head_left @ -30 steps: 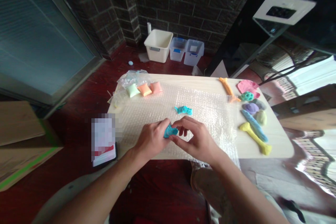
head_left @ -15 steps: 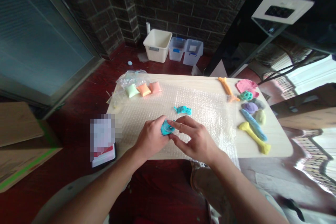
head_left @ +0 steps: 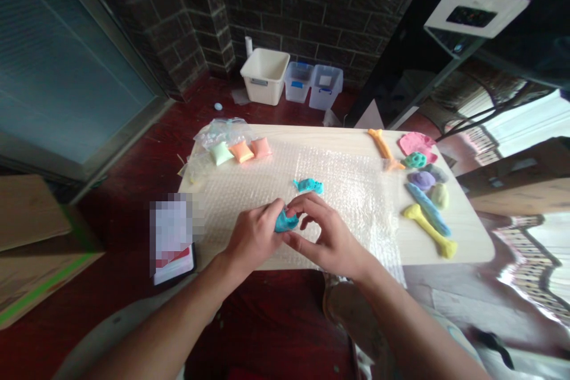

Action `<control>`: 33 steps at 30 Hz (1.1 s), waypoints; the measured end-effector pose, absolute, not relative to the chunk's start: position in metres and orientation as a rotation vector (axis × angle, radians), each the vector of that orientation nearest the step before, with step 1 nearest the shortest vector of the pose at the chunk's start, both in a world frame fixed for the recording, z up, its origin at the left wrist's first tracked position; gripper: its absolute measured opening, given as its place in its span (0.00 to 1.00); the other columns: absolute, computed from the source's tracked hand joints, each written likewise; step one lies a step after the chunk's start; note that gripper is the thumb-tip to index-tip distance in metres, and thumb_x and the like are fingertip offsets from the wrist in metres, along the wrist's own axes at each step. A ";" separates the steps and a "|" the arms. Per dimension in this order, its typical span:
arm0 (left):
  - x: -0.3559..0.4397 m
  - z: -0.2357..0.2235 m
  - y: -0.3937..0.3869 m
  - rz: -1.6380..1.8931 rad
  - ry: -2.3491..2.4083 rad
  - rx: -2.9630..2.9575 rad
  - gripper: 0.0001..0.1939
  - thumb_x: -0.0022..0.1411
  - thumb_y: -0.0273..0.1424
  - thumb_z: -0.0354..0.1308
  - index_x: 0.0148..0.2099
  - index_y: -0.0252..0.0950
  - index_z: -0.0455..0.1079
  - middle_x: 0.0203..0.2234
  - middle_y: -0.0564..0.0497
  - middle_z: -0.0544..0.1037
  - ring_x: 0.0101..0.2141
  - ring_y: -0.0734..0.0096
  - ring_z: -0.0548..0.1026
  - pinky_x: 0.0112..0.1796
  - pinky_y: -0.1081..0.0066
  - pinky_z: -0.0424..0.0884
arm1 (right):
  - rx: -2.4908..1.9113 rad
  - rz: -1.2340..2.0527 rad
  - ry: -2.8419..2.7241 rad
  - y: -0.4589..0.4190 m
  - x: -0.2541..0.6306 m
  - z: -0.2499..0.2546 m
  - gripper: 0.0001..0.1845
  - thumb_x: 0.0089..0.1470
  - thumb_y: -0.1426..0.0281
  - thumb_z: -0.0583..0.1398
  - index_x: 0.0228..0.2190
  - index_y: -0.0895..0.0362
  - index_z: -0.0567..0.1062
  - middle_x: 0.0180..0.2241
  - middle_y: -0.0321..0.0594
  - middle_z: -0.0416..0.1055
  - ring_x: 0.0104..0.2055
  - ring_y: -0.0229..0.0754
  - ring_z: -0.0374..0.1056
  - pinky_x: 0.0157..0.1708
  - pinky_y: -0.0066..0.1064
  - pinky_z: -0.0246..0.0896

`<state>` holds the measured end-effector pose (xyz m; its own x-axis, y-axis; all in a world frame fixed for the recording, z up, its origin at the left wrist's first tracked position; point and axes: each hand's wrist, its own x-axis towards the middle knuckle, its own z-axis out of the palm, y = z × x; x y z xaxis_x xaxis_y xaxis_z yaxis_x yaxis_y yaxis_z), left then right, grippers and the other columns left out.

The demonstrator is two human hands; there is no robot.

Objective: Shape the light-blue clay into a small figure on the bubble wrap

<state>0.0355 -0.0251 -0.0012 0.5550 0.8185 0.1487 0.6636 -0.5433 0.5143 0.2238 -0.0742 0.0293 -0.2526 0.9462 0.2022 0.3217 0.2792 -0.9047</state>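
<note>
Both my hands meet over the near edge of a small wooden table (head_left: 463, 246) covered with bubble wrap (head_left: 338, 178). My left hand (head_left: 253, 237) grips a lump of turquoise clay (head_left: 284, 222) between thumb and fingers. My right hand (head_left: 325, 234) pinches the same lump from the right with its fingertips. A second turquoise clay piece (head_left: 308, 185) lies on the bubble wrap just beyond my hands.
Green, orange and pink clay packets (head_left: 240, 151) lie at the table's far left beside plastic bags. Clay shapes sit along the right side: an orange bone (head_left: 383, 147), a pink slab (head_left: 416, 143), a yellow bone (head_left: 430, 230). Bins (head_left: 265, 74) stand by the brick wall.
My right index finger, which pressed on top of the clay half a second ago, has curled back, and both hands pinch the lump again. The hands stayed in the same place.
</note>
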 end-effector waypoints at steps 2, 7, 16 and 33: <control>0.036 -0.001 -0.024 0.535 1.231 2.385 0.09 0.58 0.26 0.63 0.39 0.41 0.68 0.30 0.50 0.84 0.32 0.58 0.83 0.30 0.68 0.65 | -1.158 0.938 -1.774 -0.075 0.224 0.029 0.16 0.58 0.74 0.67 0.48 0.56 0.76 0.46 0.45 0.72 0.46 0.47 0.70 0.40 0.38 0.72; 0.038 0.001 -0.023 0.572 1.346 2.365 0.07 0.60 0.25 0.63 0.38 0.41 0.69 0.27 0.50 0.83 0.31 0.57 0.83 0.29 0.68 0.65 | -1.206 0.806 -1.864 -0.076 0.224 0.029 0.21 0.61 0.74 0.64 0.55 0.56 0.75 0.48 0.47 0.73 0.48 0.48 0.70 0.43 0.41 0.72; 0.033 -0.002 -0.023 0.514 1.313 2.469 0.05 0.62 0.27 0.62 0.40 0.40 0.69 0.34 0.47 0.85 0.33 0.57 0.84 0.30 0.68 0.66 | -1.223 0.922 -1.735 -0.076 0.216 0.026 0.12 0.57 0.73 0.67 0.44 0.56 0.77 0.50 0.48 0.72 0.50 0.48 0.72 0.40 0.38 0.74; 0.035 0.001 -0.023 0.534 1.351 2.664 0.03 0.68 0.30 0.60 0.39 0.39 0.70 0.27 0.48 0.82 0.30 0.59 0.82 0.27 0.68 0.61 | -1.384 0.602 -1.960 -0.079 0.216 0.021 0.11 0.62 0.71 0.62 0.46 0.58 0.73 0.36 0.42 0.74 0.35 0.43 0.71 0.37 0.37 0.69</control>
